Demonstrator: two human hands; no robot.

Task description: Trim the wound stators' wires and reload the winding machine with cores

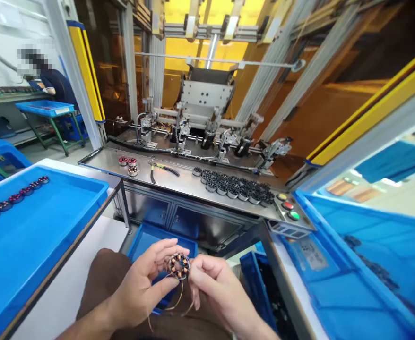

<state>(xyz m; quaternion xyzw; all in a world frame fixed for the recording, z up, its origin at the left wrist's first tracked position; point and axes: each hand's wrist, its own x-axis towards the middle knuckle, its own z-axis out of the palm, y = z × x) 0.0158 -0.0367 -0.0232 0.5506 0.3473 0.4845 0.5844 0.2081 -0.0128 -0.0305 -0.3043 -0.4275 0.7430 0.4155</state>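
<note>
A small round stator (179, 265) wound with copper coils is held low in the middle of the view, above my lap. My left hand (142, 278) grips it from the left with thumb and fingers. My right hand (216, 283) pinches its right side. Thin copper wire ends (179, 300) trail down from the stator between both hands.
A steel bench (182, 182) carries several dark stators (237, 185), three wound stators (128, 164), pliers (159, 168) and coloured push buttons (287, 206). Blue trays sit at left (51, 222) and right (363, 264), a blue bin (147, 236) below. A person (49, 80) works far left.
</note>
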